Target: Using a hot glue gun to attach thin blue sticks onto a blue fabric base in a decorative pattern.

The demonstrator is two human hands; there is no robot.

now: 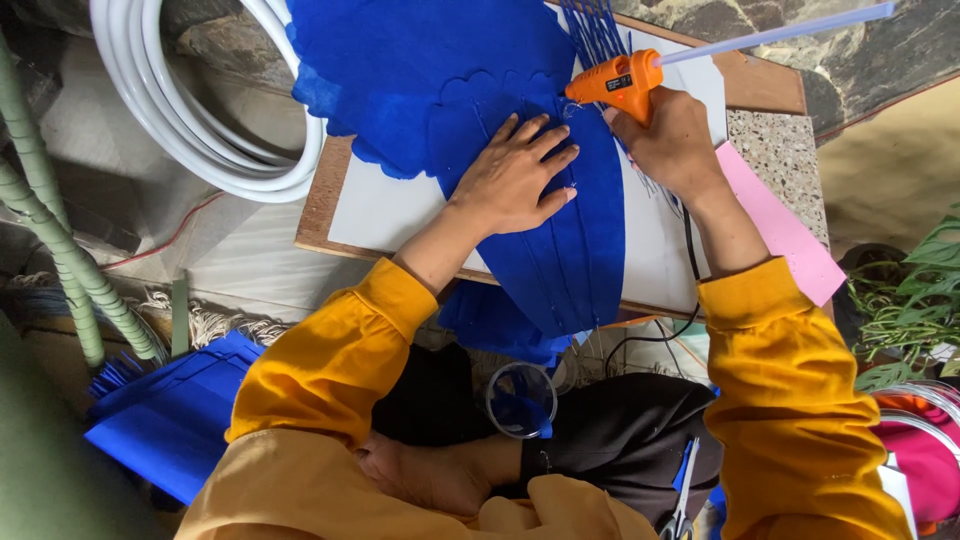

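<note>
My left hand (517, 172) lies flat, fingers spread, pressing on blue paper strips (560, 250) that overlap on a white sheet (380, 212) over a wooden board (318, 205). My right hand (668, 138) grips an orange glue gun (612, 82) with a clear glue stick (780, 32) poking out of its back. The gun's nozzle points left, just above my left fingertips at the blue paper. A larger scalloped blue paper piece (420, 60) lies beyond my left hand. A black cord (690, 250) runs from the gun along my right wrist.
Coiled white tubing (190, 110) lies at the far left of the board. A pink sheet (785, 230) sits under my right forearm. More blue paper (170, 420) lies on the floor at left. A clear cup (521, 400) and scissors (682, 495) rest on my lap. Green plant (915, 300) at right.
</note>
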